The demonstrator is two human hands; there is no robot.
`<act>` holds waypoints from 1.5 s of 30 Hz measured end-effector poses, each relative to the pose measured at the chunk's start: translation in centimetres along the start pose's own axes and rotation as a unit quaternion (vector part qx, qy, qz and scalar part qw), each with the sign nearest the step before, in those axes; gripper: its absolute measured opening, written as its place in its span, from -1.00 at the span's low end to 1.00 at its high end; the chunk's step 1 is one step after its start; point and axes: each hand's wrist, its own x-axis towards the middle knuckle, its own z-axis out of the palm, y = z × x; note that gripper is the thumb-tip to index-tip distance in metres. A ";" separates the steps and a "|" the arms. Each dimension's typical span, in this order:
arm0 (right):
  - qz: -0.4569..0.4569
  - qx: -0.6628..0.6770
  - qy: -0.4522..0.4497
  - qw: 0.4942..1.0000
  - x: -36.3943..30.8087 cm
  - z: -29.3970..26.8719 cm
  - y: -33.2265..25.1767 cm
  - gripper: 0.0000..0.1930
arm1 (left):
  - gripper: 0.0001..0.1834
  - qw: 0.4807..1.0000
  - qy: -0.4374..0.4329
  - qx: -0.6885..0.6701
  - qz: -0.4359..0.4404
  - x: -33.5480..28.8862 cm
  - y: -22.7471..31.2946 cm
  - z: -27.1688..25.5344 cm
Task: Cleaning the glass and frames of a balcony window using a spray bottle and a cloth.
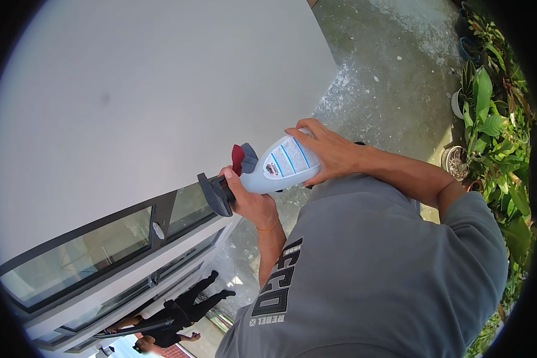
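Note:
A translucent spray bottle (283, 161) with a white label striped in blue lies tilted between my two hands. My left hand (253, 206) is closed round its neck, thumb up along the dark sprayer head (215, 194). A red piece (238, 160) and a grey piece (249, 159) stick out beside the neck; I cannot tell how they are attached. My right hand (334, 150) grips the wide bottom end, its fingers over the top edge and thumb side below. The far side of the bottle is hidden.
A plain pale wall (161, 89) rises at the left, with dark-framed windows (83, 256) below. At lower left another person (176, 310) in dark clothes stands by a window. Potted plants (489, 113) line the right side of the stained concrete floor (388, 89).

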 end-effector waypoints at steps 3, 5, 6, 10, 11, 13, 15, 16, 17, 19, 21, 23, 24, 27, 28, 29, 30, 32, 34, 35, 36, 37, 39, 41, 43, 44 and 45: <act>-0.032 -0.001 -0.019 0.999 1.3 0.5 0.1 0.25 | -0.71 1.000 0.022 -0.004 0.007 0.2 -0.7 -1.8; -0.049 0.009 -0.031 0.998 2.3 1.3 0.5 0.24 | -0.74 0.999 0.044 -0.019 0.011 0.2 -0.2 -1.8; -0.064 0.010 -0.042 0.997 2.8 1.7 0.4 0.24 | -0.75 0.997 0.069 -0.016 0.025 -0.1 0.5 -1.1; -0.074 0.034 -0.097 0.992 5.0 3.2 -1.1 0.25 | -0.78 0.989 0.138 -0.014 0.048 -0.1 1.0 -3.9; -0.073 0.037 -0.108 0.991 5.6 3.5 -1.3 0.25 | -0.77 0.989 0.145 -0.014 0.040 -0.2 1.1 -4.3; -0.103 0.041 -0.134 0.985 7.0 4.4 -1.7 0.25 | -0.79 0.979 0.196 -0.001 0.054 -0.3 2.1 -4.5; -0.131 0.024 -0.166 0.977 9.1 6.0 -3.7 0.25 | -0.81 0.964 0.256 -0.012 0.076 0.1 3.7 -5.8; -0.141 0.009 -0.186 0.972 10.0 7.0 -4.6 0.25 | -0.81 0.956 0.280 -0.019 0.089 0.2 3.6 -7.4; -0.146 -0.006 -0.204 0.968 10.5 7.7 -5.1 0.25 | -0.81 0.954 0.284 0.011 0.089 0.1 3.0 -9.2; -0.163 -0.006 -0.228 0.960 11.5 9.3 -6.3 0.24 | -0.80 0.944 0.314 0.030 0.093 -0.3 2.8 -11.5; -0.182 -0.009 -0.255 0.950 12.1 10.8 -7.6 0.24 | -0.81 0.944 0.311 0.033 0.101 -0.3 4.0 -12.5; -0.170 0.010 -0.259 0.951 12.5 12.5 -8.8 0.24 | -0.82 0.930 0.346 0.041 0.117 -0.4 4.6 -14.1; -0.182 -0.001 -0.279 0.943 12.7 13.1 -9.4 0.24 | -0.83 0.933 0.339 0.055 0.104 -0.6 4.6 -15.1; -0.195 -0.010 -0.291 0.937 13.5 15.0 -10.8 0.24 | -0.83 0.921 0.365 0.071 0.115 -0.3 4.3 -17.2; -0.188 -0.013 -0.301 0.935 13.8 15.6 -11.2 0.23 | -0.83 0.918 0.371 0.063 0.123 -0.1 5.2 -17.5; -0.180 -0.015 -0.309 0.934 14.1 16.2 -11.7 0.23 | -0.83 0.916 0.376 0.057 0.130 0.0 5.7 -18.0; -0.188 -0.023 -0.319 0.929 14.5 17.0 -12.0 0.23 | -0.83 0.911 0.389 0.049 0.132 0.0 5.4 -18.9; -0.198 -0.028 -0.317 0.927 15.0 18.5 -12.6 0.22 | -0.82 0.912 0.389 0.068 0.108 0.2 5.0 -20.4; -0.198 -0.045 -0.327 0.923 15.5 19.6 -13.1 0.23 | -0.83 0.908 0.396 0.046 0.130 0.6 6.4 -20.5; -0.192 -0.054 -0.330 0.923 15.7 20.1 -13.3 0.24 | -0.83 0.906 0.393 0.031 0.151 1.0 7.1 -20.7; -0.195 -0.061 -0.333 0.921 16.0 20.9 -13.6 0.24 | -0.83 0.904 0.398 0.025 0.151 1.3 6.4 -22.0; -0.189 -0.057 -0.332 0.922 16.2 21.7 -13.9 0.24 | -0.82 0.913 0.388 0.036 0.123 1.4 5.7 -23.6; -0.185 -0.059 -0.332 0.923 16.8 23.0 -14.7 0.25 | -0.81 0.919 0.380 0.042 0.096 2.0 4.5 -25.5; -0.166 -0.071 -0.349 0.919 17.7 24.5 -15.3 0.24 | -0.76 0.909 0.392 0.006 0.139 3.3 4.9 -26.6; -0.166 -0.073 -0.342 0.922 18.1 26.2 -15.8 0.23 | -0.73 0.924 0.371 0.006 0.096 3.9 4.7 -28.8; -0.163 -0.070 -0.334 0.926 18.4 26.9 -16.0 0.22 | -0.70 0.936 0.347 0.012 0.052 4.2 4.6 -29.8; -0.162 -0.074 -0.334 0.925 18.8 27.6 -16.3 0.22 | -0.70 0.936 0.347 0.008 0.050 4.8 4.3 -30.4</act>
